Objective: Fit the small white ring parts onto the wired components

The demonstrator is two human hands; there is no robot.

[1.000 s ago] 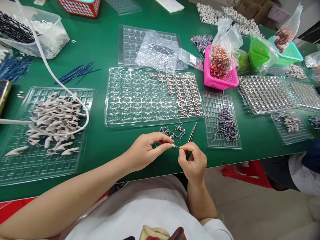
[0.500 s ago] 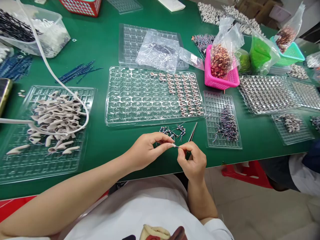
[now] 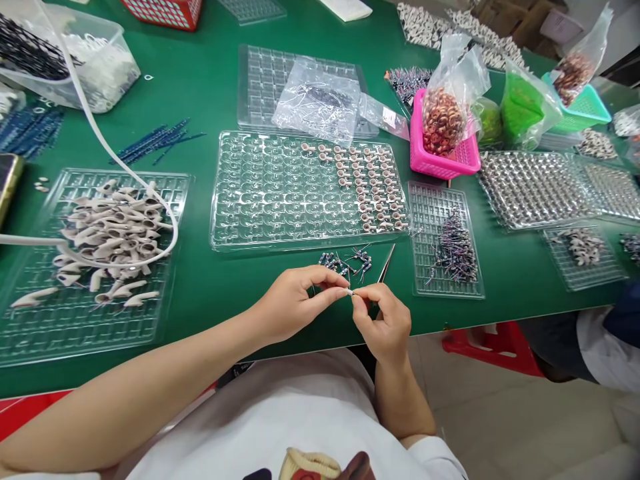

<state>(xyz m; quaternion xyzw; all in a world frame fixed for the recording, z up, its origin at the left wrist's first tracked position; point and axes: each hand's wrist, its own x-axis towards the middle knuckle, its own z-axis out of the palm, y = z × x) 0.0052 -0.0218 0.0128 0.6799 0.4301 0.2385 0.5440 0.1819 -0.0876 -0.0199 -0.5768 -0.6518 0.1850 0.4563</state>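
Observation:
A small white plastic shell [image 3: 349,291], like an earbud stem, is pinched between the thumb and fingers of my left hand [image 3: 295,301]. My right hand [image 3: 383,319] meets it from the right, thumb and forefinger closed at the shell's end on a small dark part mostly hidden by the fingertips. Metal tweezers [image 3: 387,263] stick out beyond my right hand; whether that hand also holds them I cannot tell. Just past my fingers lie small dark wired parts [image 3: 360,261]. Behind them is a clear moulded tray [image 3: 280,193], its right side holding rows of pale round-ended pieces.
On the left, a clear tray [image 3: 125,327] bears a heap of beige shells [image 3: 120,227], with a white cable [image 3: 90,113] looped over it. To the right stand a tray of wired parts [image 3: 455,250] and a pink basket [image 3: 443,160]. A person's sleeve [image 3: 605,347] shows at far right.
My right hand has moved slightly left, closer to my left fingertips. The dark bit that showed between the hands is now nearly hidden at the white shell's end.

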